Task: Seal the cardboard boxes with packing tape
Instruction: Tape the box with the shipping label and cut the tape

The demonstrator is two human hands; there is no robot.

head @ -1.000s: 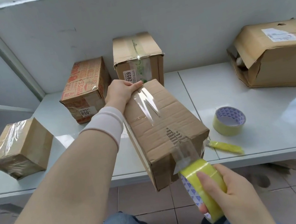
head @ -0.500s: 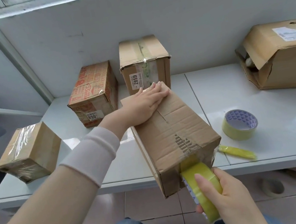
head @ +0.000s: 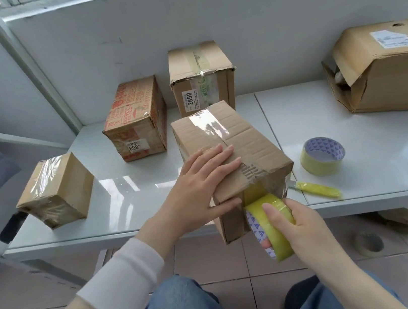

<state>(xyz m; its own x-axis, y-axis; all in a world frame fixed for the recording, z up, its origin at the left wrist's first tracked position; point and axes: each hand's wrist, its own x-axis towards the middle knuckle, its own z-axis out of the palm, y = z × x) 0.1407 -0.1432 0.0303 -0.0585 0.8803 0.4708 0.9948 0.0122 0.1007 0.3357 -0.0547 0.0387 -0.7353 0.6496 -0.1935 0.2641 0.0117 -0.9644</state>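
Note:
A brown cardboard box (head: 245, 135) lies at the front edge of the white table (head: 350, 111), its near end past the edge. Clear tape runs along its top seam and down the near face. My left hand (head: 201, 181) presses flat on the top near the front, fingers straight, thumb on the left side. My right hand (head: 298, 227) grips a yellowish tape roll (head: 271, 223) held against the box's near face, the tape still joined to the box.
A second tape roll (head: 322, 156) and a yellow utility knife (head: 316, 189) lie right of the box. A printed red box (head: 136, 119) and a taped box labelled 2859 (head: 200, 80) stand behind. A small taped box (head: 55, 192) sits left, a large open box (head: 383, 66) right.
My left hand slid from the far end of the box top toward the near end, smoothing the tape. The roll in my right hand moved down the near face.

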